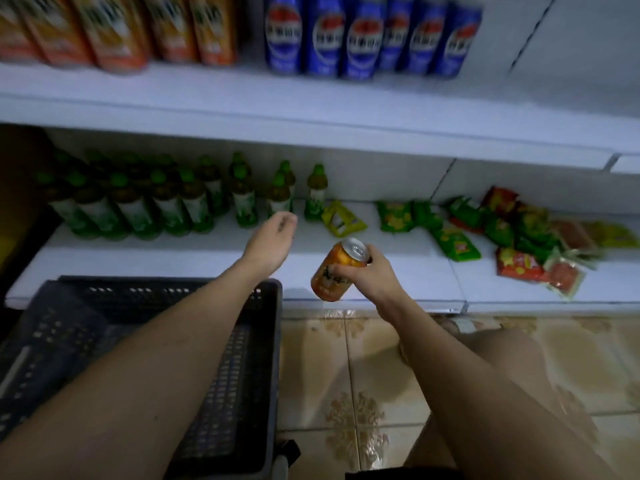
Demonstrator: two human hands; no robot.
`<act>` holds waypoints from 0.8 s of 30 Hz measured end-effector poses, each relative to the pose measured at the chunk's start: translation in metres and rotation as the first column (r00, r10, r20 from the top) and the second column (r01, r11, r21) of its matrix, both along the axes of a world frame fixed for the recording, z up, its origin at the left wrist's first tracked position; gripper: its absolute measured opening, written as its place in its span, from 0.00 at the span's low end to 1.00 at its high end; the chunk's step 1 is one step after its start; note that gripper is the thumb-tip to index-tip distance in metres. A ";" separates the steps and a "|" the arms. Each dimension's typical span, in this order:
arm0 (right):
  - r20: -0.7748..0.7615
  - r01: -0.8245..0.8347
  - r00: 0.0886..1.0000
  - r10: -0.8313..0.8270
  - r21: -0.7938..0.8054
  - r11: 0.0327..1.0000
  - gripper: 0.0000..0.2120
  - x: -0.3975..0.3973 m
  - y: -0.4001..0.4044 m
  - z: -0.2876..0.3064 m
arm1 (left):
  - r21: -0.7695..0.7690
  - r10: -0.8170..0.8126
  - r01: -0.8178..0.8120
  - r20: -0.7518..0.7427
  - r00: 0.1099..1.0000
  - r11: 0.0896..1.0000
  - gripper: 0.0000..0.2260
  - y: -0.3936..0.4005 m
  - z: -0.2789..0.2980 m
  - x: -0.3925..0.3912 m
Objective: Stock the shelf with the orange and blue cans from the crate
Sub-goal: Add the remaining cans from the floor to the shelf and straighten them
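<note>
Right hand [372,275] grasps a tilted orange can [337,270] near its top. Left hand [270,242], fingers loosely curled, holds nothing above the crate [266,358].

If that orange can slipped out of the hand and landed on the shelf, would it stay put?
Probably not. The orange can is a smooth cylinder held tilted by the right hand, so it would likely land sideways and roll. Its metal wall looks rigid, though it might dent.

Tilted orange can [334,271] gripped in right hand [372,275] beside dark crate [273,341].
</note>
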State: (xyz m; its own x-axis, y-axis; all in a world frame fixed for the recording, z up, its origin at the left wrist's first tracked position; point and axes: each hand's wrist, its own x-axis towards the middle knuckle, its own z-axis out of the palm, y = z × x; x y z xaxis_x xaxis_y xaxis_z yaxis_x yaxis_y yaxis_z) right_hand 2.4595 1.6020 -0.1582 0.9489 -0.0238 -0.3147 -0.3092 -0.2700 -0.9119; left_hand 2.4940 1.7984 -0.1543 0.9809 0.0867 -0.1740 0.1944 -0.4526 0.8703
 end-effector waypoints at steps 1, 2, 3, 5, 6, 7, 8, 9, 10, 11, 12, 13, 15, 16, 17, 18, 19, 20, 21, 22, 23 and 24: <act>0.015 0.027 1.000 -0.027 0.057 0.998 0.25 -0.001 0.006 0.018 | 0.093 -0.022 0.013 0.096 0.995 0.996 0.16 0.009 0.020 -0.004; 0.020 0.050 0.998 -0.052 0.114 0.992 0.23 -0.002 0.012 0.034 | 0.177 -0.039 0.007 0.174 0.984 0.984 0.15 0.017 0.040 -0.009; 0.024 0.066 0.997 -0.071 0.166 0.984 0.20 -0.002 0.018 0.051 | 0.240 -0.052 -0.008 0.244 0.968 0.971 0.14 0.024 0.059 -0.013; 0.048 0.054 0.997 -0.066 0.226 0.973 0.18 -0.004 0.028 0.082 | 0.314 -0.050 -0.073 0.366 0.929 0.947 0.14 0.039 0.092 -0.019; 0.059 0.028 0.997 -0.043 0.234 0.972 0.19 -0.004 0.034 0.097 | 0.336 -0.039 -0.113 0.413 0.910 0.935 0.14 0.046 0.107 -0.021; 0.067 -0.001 0.998 -0.015 0.237 0.971 0.22 -0.004 0.040 0.111 | 0.351 -0.024 -0.154 0.453 0.891 0.924 0.14 0.054 0.119 -0.020; 0.072 -0.028 0.997 0.010 0.243 0.970 0.25 -0.004 0.046 0.126 | 0.365 -0.009 -0.192 0.483 0.876 0.911 0.13 0.061 0.131 -0.020; 0.072 -0.047 0.997 0.029 0.257 0.965 0.27 -0.002 0.053 0.139 | 0.375 0.007 -0.226 0.504 0.864 0.899 0.13 0.068 0.141 -0.018; 0.065 -0.058 0.997 0.041 0.280 0.958 0.28 0.000 0.060 0.151 | 0.389 0.021 -0.256 0.517 0.856 0.885 0.13 0.076 0.150 -0.017; 0.056 -0.064 0.997 0.049 0.315 0.947 0.27 0.003 0.067 0.163 | 0.411 0.027 -0.280 0.523 0.852 0.867 0.13 0.082 0.156 -0.015; 0.048 -0.065 0.998 0.051 0.355 0.932 0.25 0.007 0.073 0.174 | 0.443 0.029 -0.299 0.520 0.854 0.845 0.14 0.089 0.163 -0.012; 0.039 -0.060 0.998 0.049 0.400 0.914 0.22 0.011 0.080 0.185 | 0.476 0.033 -0.310 0.505 0.862 0.823 0.14 0.095 0.167 -0.009; 0.004 -0.041 0.999 0.044 0.470 0.882 0.23 0.020 0.093 0.203 | 0.543 0.040 -0.303 0.443 0.896 0.783 0.16 0.106 0.172 -0.003; -0.018 -0.036 0.999 0.052 0.490 0.871 0.27 0.025 0.099 0.210 | 0.577 0.039 -0.287 0.403 0.914 0.765 0.16 0.111 0.174 0.001; -0.044 -0.032 0.997 0.063 0.504 0.863 0.30 0.030 0.105 0.216 | 0.610 0.035 -0.267 0.365 0.930 0.746 0.17 0.115 0.174 0.004; -0.069 -0.031 0.995 0.078 0.517 0.856 0.31 0.035 0.110 0.221 | 0.641 0.029 -0.245 0.328 0.944 0.728 0.18 0.119 0.173 0.008; -0.094 -0.029 0.991 0.093 0.531 0.847 0.30 0.040 0.114 0.226 | 0.666 0.024 -0.222 0.293 0.956 0.712 0.19 0.124 0.172 0.012; -0.116 -0.025 0.988 0.106 0.548 0.836 0.27 0.045 0.118 0.230 | 0.687 0.021 -0.200 0.260 0.965 0.699 0.21 0.128 0.171 0.015; -0.131 -0.024 0.984 0.118 0.564 0.825 0.24 0.050 0.122 0.235 | 0.705 0.018 -0.178 0.229 0.973 0.686 0.22 0.132 0.169 0.019; -0.141 -0.024 0.982 0.127 0.574 0.819 0.21 0.055 0.126 0.239 | 0.723 0.010 -0.156 0.202 0.979 0.673 0.23 0.135 0.168 0.023; -0.144 -0.025 0.981 0.131 0.575 0.818 0.21 0.059 0.129 0.242 | 0.739 0.001 -0.137 0.181 0.984 0.660 0.25 0.139 0.167 0.027; -0.140 -0.025 0.982 0.127 0.568 0.823 0.21 0.064 0.133 0.245 | 0.755 -0.009 -0.116 0.159 0.987 0.646 0.28 0.143 0.167 0.030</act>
State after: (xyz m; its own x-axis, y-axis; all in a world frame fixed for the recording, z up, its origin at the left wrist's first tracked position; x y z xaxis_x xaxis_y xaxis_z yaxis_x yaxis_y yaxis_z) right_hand 2.5238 1.7352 0.0871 0.8735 0.2751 -0.4017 -0.4676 0.2442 -0.8495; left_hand 2.5242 1.9409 0.0132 0.9774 0.1803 0.1105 0.1493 -0.9585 0.2430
